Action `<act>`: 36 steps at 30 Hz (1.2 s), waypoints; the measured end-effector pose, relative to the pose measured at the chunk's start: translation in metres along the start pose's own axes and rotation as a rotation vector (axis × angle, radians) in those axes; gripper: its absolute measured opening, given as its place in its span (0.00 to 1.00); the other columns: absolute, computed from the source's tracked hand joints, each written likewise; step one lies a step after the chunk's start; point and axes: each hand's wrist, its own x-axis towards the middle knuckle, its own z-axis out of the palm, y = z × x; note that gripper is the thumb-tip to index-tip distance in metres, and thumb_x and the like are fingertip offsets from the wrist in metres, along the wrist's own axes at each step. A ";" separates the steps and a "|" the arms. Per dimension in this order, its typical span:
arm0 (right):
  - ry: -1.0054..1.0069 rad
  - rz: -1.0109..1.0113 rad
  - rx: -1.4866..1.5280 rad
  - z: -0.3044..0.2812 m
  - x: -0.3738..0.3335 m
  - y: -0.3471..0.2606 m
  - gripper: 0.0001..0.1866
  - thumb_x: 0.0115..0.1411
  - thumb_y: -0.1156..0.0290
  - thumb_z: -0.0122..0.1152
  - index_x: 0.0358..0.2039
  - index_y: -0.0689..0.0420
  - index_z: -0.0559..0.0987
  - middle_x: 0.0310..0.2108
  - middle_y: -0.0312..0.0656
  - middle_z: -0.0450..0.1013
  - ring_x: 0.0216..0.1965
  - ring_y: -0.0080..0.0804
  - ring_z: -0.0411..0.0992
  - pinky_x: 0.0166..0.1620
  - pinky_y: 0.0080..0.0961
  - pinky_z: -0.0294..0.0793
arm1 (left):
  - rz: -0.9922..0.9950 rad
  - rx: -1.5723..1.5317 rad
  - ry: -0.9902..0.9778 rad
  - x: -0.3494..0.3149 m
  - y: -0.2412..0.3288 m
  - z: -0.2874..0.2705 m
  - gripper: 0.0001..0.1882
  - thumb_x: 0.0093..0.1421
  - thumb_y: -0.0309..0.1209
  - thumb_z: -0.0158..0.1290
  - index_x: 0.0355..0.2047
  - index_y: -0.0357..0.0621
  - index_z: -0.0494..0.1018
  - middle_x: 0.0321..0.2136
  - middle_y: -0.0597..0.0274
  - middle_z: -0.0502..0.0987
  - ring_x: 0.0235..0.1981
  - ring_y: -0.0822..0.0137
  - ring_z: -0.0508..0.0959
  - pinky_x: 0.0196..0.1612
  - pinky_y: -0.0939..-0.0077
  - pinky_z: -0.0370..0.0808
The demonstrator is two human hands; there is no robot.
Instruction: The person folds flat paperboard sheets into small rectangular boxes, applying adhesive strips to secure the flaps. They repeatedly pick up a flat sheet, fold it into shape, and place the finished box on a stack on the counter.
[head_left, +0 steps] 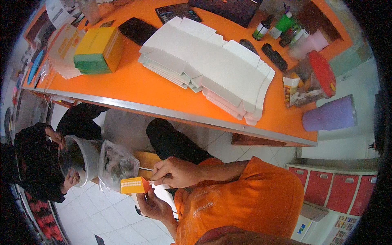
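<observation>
A small yellow-orange carton (132, 185) with a red end is between my two hands, low and left of centre. My right hand (176, 172) pinches at its red end flaps, fingertips pressed together. From below, my left hand (154, 206) grips the same end with thumb and fingers. A small pale piece shows at the right fingertips; its kind is unclear. Beside the carton sits a clear plastic bag (118, 163) with dim contents, next to a translucent tub (87, 157).
Another person's hand (71, 179) is by the tub. An orange desk (134, 90) bears stacked flat white cartons (204, 61), a yellow-green box (98, 51), a red-lidded jar (320, 75) and a purple cup (330, 114). Red drawers (330, 190) stand at right.
</observation>
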 end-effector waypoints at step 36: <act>0.122 -0.088 -0.343 0.003 -0.016 -0.019 0.05 0.56 0.74 0.66 0.31 0.62 0.82 0.25 0.44 0.74 0.27 0.37 0.75 0.30 0.30 0.73 | -0.143 -0.449 -0.073 -0.012 0.012 0.008 0.06 0.61 0.21 0.57 0.40 0.35 0.75 0.34 0.65 0.79 0.36 0.78 0.75 0.40 0.85 0.70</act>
